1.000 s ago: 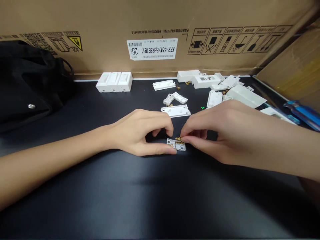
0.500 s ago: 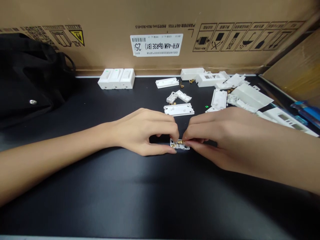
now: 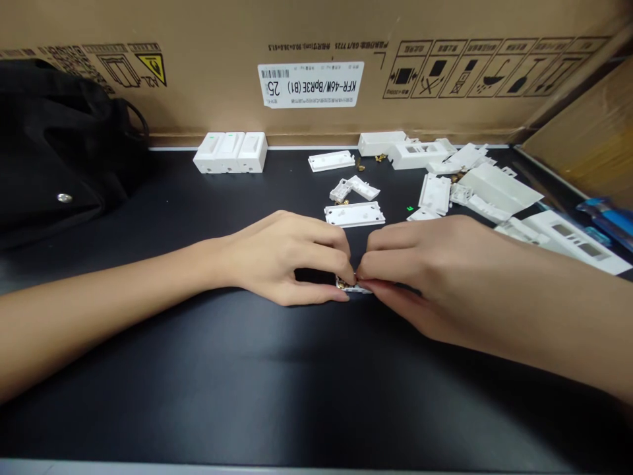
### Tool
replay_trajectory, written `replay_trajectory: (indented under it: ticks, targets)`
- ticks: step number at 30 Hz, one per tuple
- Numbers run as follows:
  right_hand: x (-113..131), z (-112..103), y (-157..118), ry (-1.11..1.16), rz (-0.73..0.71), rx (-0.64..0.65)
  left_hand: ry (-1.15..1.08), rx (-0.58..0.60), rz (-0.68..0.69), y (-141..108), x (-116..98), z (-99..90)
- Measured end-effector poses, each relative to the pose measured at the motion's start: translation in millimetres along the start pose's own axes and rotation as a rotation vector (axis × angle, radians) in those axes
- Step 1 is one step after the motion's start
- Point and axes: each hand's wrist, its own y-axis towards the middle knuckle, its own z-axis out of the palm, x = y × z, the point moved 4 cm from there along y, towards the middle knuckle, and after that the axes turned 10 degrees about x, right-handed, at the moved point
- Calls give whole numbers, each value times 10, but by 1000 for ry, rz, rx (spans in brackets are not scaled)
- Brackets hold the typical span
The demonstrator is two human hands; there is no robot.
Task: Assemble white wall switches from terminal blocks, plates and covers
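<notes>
A small white plastic piece (image 3: 352,288) with brass-coloured metal parts (image 3: 342,284) in it lies on the black table, largely covered by fingers. My left hand (image 3: 301,260) grips its left end between thumb and index finger. From the right, my right hand (image 3: 420,267) has thumb and index finger pinched together at the piece's right part; whatever is between those fingertips is hidden. The fingertips of both hands nearly meet over the piece.
Behind the hands lie white plates (image 3: 354,214) and small white parts (image 3: 363,188). White housings (image 3: 420,155) and covers pile up at right, near a blue-handled tool (image 3: 606,214). A white switch block (image 3: 230,153), a black bag (image 3: 64,152) and a cardboard box (image 3: 208,79) stand behind.
My right hand has shifted slightly left over the white piece, and its fingers now cover more of it and the brass part. My left hand holds nearly the same place.
</notes>
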Motion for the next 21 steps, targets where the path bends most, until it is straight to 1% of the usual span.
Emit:
replay_trajectory:
  ticks: [10,17,21]
  targets:
    - [16,15,43,-16,24,98,41,-3,6,10,-4,7]
    - [28,-24,54,28,4,92,40,-7,-3,-1,1,6]
    - [44,-26,57,63,-28,79,55,-23,21,-12,-2,7]
